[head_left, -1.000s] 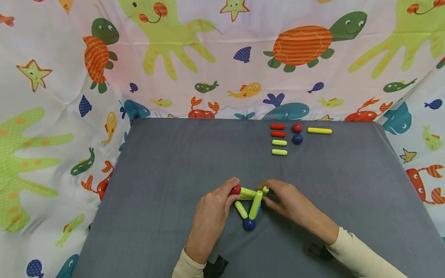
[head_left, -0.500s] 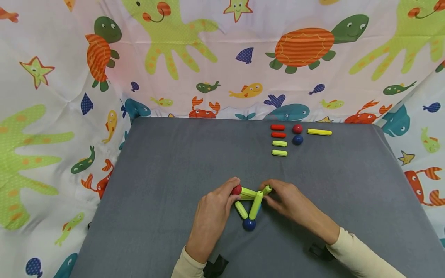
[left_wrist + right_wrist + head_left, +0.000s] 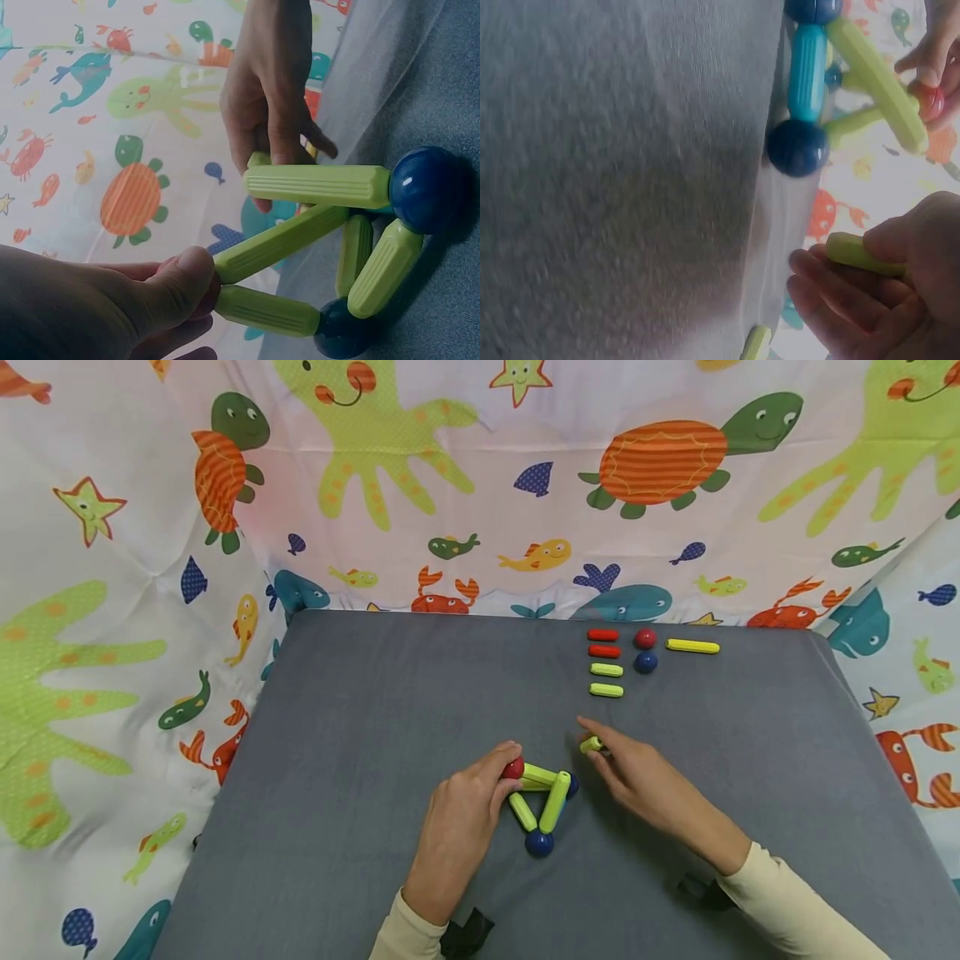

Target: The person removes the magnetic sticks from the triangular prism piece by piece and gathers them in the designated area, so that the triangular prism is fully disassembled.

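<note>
My left hand [image 3: 459, 831] pinches a red ball [image 3: 513, 767] at the top of a small structure of magnetic rods and balls. Several yellow-green rods run from it down to dark blue balls [image 3: 539, 844]. One green rod [image 3: 319, 186] rises from a blue ball with its other end free. The right wrist view shows a turquoise rod [image 3: 808, 71] joining two blue balls at the base. To the right of the structure and apart from it, my right hand [image 3: 660, 789] holds a short yellow-green rod [image 3: 862, 255] between thumb and fingers.
Toward the back right of the grey table [image 3: 375, 710] lie two red rods [image 3: 603, 635], two yellow-green rods [image 3: 606, 691], a loose red ball [image 3: 644, 639], a loose blue ball [image 3: 646, 662] and a longer yellow rod [image 3: 692, 647]. A cloth printed with sea animals [image 3: 450, 452] hangs behind.
My right hand has pulled away from the structure, up and to the right, with the short green rod, uncovering a blue ball at the right corner. My left hand stays on the red ball.
</note>
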`<state>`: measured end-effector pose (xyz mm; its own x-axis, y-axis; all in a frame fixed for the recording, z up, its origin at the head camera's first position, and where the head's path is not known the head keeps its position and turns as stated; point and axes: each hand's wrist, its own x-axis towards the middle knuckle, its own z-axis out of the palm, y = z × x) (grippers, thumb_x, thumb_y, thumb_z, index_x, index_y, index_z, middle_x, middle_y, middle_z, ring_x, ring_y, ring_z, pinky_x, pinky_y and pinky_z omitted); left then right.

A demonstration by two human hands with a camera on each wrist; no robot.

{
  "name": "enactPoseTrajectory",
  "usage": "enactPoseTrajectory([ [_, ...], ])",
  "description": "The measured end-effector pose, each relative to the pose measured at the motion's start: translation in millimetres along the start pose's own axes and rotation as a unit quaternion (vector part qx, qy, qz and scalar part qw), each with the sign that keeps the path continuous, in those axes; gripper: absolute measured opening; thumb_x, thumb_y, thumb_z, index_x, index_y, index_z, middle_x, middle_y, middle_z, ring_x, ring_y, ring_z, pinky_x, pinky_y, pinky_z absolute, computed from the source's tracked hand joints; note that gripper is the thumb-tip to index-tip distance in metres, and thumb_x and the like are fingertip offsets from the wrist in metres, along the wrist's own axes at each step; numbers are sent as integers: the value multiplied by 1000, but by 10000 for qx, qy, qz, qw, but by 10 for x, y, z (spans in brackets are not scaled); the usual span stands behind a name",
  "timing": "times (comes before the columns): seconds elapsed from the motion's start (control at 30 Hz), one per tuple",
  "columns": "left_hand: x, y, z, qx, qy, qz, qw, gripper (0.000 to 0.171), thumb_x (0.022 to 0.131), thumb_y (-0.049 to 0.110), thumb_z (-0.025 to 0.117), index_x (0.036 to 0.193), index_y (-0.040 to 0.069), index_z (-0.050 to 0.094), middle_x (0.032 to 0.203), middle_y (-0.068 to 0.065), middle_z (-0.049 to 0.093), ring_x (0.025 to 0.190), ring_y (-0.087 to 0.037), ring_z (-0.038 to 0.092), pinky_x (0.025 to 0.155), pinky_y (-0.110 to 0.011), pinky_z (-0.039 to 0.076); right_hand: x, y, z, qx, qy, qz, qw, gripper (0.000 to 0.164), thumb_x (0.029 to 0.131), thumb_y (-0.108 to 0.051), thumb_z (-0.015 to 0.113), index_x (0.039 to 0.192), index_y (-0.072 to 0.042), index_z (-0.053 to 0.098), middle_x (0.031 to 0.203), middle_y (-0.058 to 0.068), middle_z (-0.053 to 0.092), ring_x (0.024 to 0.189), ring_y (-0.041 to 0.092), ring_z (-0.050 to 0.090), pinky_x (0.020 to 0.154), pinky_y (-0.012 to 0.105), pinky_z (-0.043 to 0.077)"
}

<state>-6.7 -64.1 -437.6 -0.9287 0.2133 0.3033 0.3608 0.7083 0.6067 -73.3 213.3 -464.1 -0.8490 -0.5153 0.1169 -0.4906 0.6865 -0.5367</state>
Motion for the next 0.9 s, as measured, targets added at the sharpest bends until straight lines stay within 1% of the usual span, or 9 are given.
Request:
enactPoseTrajectory([
  [0.07,-1,-1,0,-3,2,-11,10000,44,95,19,77,138,16,70,140,1,70,112,-23,75,81,-36,63,12,37,-29,0,61,-64,10000,60,103,-7,70,158,-10,47,128,8,73,97,14,71,88,43,62],
  [0.13,-2,-2,-1,-9,5,-22,10000,43,95,19,77,138,15,70,141,1,70,111,-23,75,81,-36,63,28,75,-51,61,182,-114,9998,60,101,-6,72,156,-11,49,131,9,73,101,16,73,89,44,62],
  [0.2,-4,-3,0,-23,6,-29,10000,42,96,19,76,137,16,70,141,1,70,112,-22,75,81,-35,63,45,111,-68,140,364,-175,9991,53,100,-6,74,148,-9,52,130,9,73,104,18,75,89,45,62],
  [0.3,-6,-4,2,-31,17,-30,10000,41,97,20,75,137,17,70,141,2,70,112,-21,75,81,-34,63,71,159,-93,200,616,-213,9977,40,99,-5,74,132,-8,51,126,7,76,100,19,76,83,45,63],
  [0.4,-6,-5,4,-39,44,-21,10000,39,98,20,74,137,17,70,140,4,70,113,-20,75,82,-34,63,94,196,-130,111,786,-245,9965,37,97,-4,77,124,-7,52,119,6,78,96,21,77,79,46,64],
  [0.47,-5,-4,4,-36,69,-16,10000,39,98,20,74,137,17,70,139,4,70,112,-19,75,82,-34,63,113,216,-158,11,826,-251,9963,37,95,-3,78,124,-7,55,115,5,78,96,22,76,78,46,64],
  [0.57,-3,-3,1,-28,78,-16,10000,39,98,20,74,137,17,70,140,4,70,111,-19,75,81,-33,63,151,247,-195,-182,867,-312,9956,38,92,-2,81,125,-7,61,112,4,75,97,22,74,81,46,63],
  [0.73,-1,0,-4,-45,47,-47,10000,40,97,21,74,137,18,70,141,4,69,113,-19,74,82,-33,63,209,322,-219,-615,1002,-459,9920,39,88,0,85,124,-5,71,112,6,72,93,19,69,80,45,62],
  [0.9,-5,0,-3,-66,-3,-81,9999,40,98,22,74,137,16,70,142,3,69,116,-20,73,84,-34,63,250,431,-208,-830,938,-376,9914,38,86,2,86,121,-2,74,111,10,71,94,23,69,85,49,62],
])
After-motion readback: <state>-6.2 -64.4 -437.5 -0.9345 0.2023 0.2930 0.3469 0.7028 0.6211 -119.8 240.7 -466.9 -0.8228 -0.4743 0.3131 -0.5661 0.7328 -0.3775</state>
